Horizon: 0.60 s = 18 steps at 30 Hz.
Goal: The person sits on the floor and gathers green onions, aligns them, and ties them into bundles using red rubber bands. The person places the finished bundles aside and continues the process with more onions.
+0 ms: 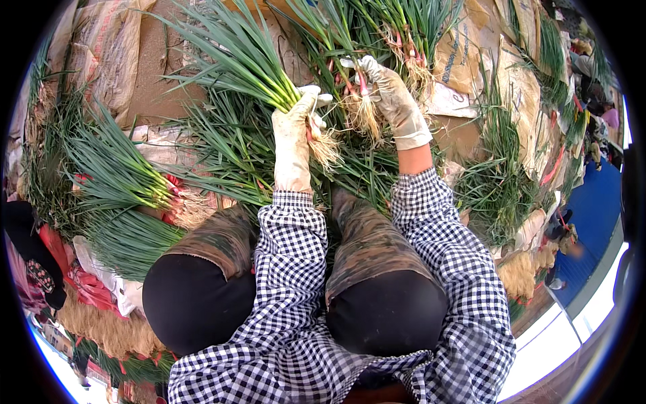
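My left hand (298, 118), in a pale, soiled glove, is closed around a bunch of spring onions (252, 65). Their leaves fan out to the upper left, and their stringy roots (323, 149) hang below the fist. To its right, my right hand (391, 93) wears a similar stained glove. Its fingers pinch a spring onion with a pink base (363, 86) and tangled, pale roots. Behind it lies a loose pile of spring onions (411, 30), roots toward me. Discarded green leaves (237, 141) cover the ground beneath both hands.
Left of my knees lie a bundle of spring onions (131, 177) with a red tie near its roots and a second green bundle (131, 242). Woven sacks (111, 50) cover the dirt. Leaf scraps (497, 187) are heaped at right. Other people (595, 111) appear at the far right edge.
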{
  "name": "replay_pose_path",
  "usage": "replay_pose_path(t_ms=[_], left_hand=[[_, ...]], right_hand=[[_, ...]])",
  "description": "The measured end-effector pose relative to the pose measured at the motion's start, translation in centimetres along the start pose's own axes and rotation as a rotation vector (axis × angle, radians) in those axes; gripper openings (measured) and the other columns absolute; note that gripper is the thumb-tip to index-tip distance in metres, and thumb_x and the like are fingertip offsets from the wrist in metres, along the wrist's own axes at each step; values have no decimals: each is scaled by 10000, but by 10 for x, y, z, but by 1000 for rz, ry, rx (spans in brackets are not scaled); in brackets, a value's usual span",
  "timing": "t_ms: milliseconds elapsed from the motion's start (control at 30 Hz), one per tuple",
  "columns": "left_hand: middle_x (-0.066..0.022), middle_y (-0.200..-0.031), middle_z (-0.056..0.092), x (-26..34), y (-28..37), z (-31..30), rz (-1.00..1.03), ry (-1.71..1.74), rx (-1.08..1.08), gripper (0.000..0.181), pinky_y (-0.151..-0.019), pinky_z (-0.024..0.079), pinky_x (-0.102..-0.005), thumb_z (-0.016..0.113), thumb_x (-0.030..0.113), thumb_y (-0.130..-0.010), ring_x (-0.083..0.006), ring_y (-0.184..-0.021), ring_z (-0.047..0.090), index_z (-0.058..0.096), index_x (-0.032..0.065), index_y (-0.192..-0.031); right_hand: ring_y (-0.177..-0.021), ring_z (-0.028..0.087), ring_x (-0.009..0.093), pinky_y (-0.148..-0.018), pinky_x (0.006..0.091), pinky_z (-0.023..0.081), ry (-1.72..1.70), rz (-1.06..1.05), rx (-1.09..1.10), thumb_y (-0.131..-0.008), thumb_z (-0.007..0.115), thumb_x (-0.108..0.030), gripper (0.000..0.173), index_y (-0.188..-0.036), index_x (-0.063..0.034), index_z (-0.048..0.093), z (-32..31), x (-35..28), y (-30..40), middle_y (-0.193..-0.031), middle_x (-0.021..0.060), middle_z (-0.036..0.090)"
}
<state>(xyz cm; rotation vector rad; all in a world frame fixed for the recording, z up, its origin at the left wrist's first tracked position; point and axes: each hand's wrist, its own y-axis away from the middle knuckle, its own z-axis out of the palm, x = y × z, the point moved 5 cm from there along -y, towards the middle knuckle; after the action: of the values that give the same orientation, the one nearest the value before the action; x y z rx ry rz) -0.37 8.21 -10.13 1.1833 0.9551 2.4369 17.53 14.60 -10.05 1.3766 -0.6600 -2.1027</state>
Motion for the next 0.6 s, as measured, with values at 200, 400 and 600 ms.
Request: replay_pose_path(t_ms=[200, 400, 600], left_hand=[[-17, -654, 597, -11, 4, 21, -63, -55, -98, 196, -401, 399, -212, 682, 199, -876, -91, -465, 521, 661, 22, -959], [-58, -749, 651, -11, 1, 16, -65, 56, -134, 143, -501, 441, -209, 684, 49, -849, -102, -552, 560, 636, 4, -975], [-79, -714, 639, -15, 1, 13, -47, -14, -111, 178, -407, 412, -218, 697, 57, -843, -99, -472, 530, 616, -7, -987]], right_hand=[[-769, 609, 87, -680, 216, 494, 154, -66, -27, -932, 615, -123, 160, -1035, -4, 644, 12, 27, 2, -908, 10, 677], [-777, 658, 262, -705, 356, 510, 1023, -492, 449, -946, 564, -299, 229, -971, -89, 653, 7, 20, -12, -884, 95, 698], [-708, 568, 76, -627, 221, 449, 182, -104, 170, -887, 692, -184, 190, -997, -39, 639, -12, 18, -15, -868, 28, 669]])
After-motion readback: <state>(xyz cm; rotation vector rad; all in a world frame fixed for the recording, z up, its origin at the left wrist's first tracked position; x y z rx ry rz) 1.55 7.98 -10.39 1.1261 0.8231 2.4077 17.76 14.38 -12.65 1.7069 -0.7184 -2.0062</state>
